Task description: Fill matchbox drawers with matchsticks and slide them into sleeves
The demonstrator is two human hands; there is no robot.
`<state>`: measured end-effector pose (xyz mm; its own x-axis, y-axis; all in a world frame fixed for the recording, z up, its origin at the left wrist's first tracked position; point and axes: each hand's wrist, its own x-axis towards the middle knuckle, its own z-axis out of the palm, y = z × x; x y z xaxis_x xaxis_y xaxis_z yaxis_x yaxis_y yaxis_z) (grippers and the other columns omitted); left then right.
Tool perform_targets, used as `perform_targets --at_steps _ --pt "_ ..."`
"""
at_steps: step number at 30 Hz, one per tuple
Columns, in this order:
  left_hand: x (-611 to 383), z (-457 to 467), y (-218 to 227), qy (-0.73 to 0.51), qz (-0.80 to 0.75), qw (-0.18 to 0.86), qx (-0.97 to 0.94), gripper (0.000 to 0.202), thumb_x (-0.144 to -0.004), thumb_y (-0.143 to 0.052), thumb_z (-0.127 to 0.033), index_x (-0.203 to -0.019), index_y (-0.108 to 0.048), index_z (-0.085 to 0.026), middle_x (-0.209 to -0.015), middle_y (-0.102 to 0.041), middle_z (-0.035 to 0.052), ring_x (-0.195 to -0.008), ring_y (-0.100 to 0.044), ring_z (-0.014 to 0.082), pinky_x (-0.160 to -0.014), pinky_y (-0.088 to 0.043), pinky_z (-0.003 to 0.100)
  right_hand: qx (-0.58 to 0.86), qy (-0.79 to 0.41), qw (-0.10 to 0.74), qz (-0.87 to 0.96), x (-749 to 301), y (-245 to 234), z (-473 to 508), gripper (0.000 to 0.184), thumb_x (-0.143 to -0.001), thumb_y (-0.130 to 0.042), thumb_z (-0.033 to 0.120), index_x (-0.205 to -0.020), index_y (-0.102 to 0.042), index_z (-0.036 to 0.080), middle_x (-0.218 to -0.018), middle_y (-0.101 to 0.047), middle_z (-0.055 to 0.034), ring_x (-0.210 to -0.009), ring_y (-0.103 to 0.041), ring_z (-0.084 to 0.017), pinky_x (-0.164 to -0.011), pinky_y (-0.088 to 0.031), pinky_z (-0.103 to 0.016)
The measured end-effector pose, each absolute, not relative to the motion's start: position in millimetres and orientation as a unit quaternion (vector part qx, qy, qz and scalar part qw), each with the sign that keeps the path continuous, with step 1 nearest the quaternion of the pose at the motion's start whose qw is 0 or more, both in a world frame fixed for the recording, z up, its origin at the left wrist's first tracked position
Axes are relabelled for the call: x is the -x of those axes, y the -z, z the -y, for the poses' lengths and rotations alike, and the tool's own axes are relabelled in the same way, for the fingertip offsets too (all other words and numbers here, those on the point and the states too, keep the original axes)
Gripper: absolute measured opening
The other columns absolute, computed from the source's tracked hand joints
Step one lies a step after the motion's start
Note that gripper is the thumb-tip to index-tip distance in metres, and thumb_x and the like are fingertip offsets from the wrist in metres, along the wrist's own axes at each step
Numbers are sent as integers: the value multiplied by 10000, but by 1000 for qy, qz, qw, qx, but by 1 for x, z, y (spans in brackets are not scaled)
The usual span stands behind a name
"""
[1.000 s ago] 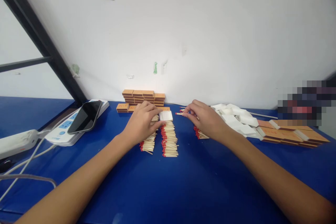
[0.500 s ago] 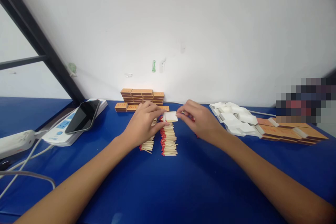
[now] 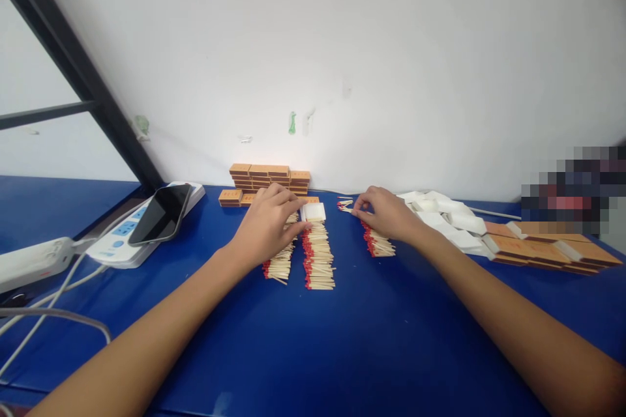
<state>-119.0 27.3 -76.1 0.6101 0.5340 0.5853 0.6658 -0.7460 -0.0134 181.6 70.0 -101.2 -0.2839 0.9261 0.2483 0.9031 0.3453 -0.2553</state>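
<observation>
Three match piles [image 3: 320, 257], one white tray [image 3: 313, 212]

Left hand [image 3: 268, 221] pinches the tray at the middle pile's far end. Right hand [image 3: 385, 212] touches loose matches [image 3: 345, 204]; I can't tell if it grips. Far orange boxes [image 3: 269, 171] have red writing, too small to read.

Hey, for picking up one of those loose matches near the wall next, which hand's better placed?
Probably the right hand: its fingertips are already at the loose matches. The left hand is farther off and seems occupied, with thumb and finger at the white tray.
</observation>
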Motion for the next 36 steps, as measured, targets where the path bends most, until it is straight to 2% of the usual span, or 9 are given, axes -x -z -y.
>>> perform_targets --at_steps 13,20,29,36 --pt "118 -27 76 270 346 125 890 361 -946 -880 -306 -1211 -702 -137 -1049 -645 61 -1021 -527 267 -823 -394 369 554 -14 194 809 -173 104 -66 87 -872 -659 218 -818 -724 198 -880 -663 -74 -838 -606 -232 -770 -455 -357" --pt "120 -27 75 272 343 121 891 365 -945 -881 -311 -1212 -699 -142 -1051 -647 59 -1013 -529 263 -818 -395 368 563 8 210 799 -174 106 -69 135 -884 -583 155 -863 -711 193 -890 -654 -81 -862 -599 -233 -777 -441 -348" --pt "121 -27 78 276 339 123 891 368 -936 -893 -300 -1202 -701 -134 -1047 -648 59 -1018 -532 264 -824 -394 372 548 9 181 817 -175 111 -73 151 -894 -551 149 -800 -661 192 -874 -644 -88 -848 -582 -230 -786 -437 -349" --pt "119 -27 76 274 341 124 891 367 -937 -892 -321 -1194 -709 -134 -1046 -649 55 -1019 -533 263 -821 -399 375 536 29 173 826 -172 105 -64 157 -935 -510 203 -809 -604 200 -900 -635 -99 -855 -571 -235 -791 -434 -361"
